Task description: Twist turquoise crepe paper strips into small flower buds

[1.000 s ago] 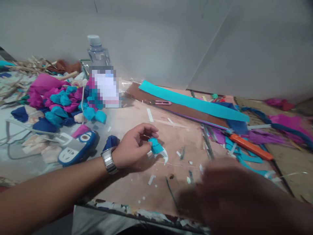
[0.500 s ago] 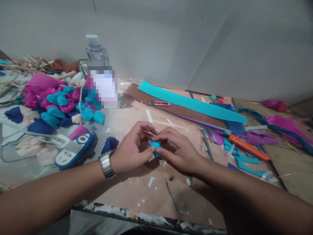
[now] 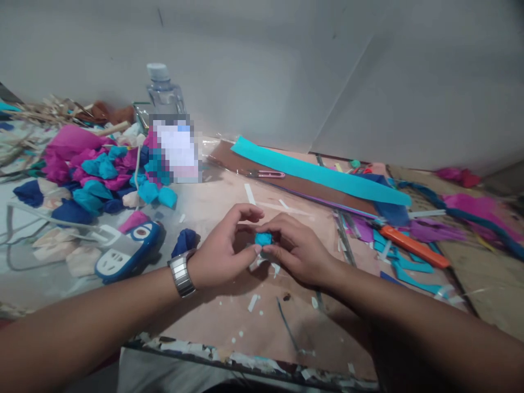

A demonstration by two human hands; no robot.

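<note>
My left hand [image 3: 223, 248] and my right hand [image 3: 297, 245] meet at the middle of the table, fingers pinched together round a small turquoise paper ball [image 3: 263, 238]. A white strip of backing paper [image 3: 275, 267] curls out just below the ball. A metal watch [image 3: 180, 274] sits on my left wrist. Both forearms rest low over the pinkish table top [image 3: 229, 305].
A heap of crumpled pink, turquoise and navy paper pieces [image 3: 96, 172] lies at the left, by a water bottle [image 3: 164, 95] and a blue tape dispenser [image 3: 129, 248]. A long turquoise strip [image 3: 323, 174], pink snips [image 3: 268, 174] and an orange cutter [image 3: 415, 245] lie to the right.
My right hand came in from the lower right and joined the left on the turquoise paper. The paper is now bunched into a tighter ball.
</note>
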